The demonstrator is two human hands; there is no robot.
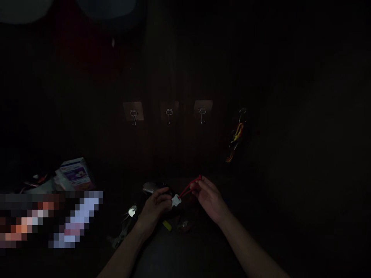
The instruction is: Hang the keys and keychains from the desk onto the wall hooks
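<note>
The scene is very dark. My left hand [156, 208] pinches a silver key [176, 200] by its head. A red cord [189, 188] runs from that key up to my right hand [210, 199], whose fingers are closed on the loop's far end. Both hands hover just above a dark tabletop [188, 255]. On the wall behind are three empty metal hooks on clear pads [169, 115], and a fourth hook to the right [242, 112] carries keys on red and yellow cords [236, 137].
Another silver key [132, 211], a yellow tag [167, 225] and a shiny metal object [150, 188] lie on the table near my left hand. A white and purple box [75, 172] sits at the left. A pixelated patch covers the lower left.
</note>
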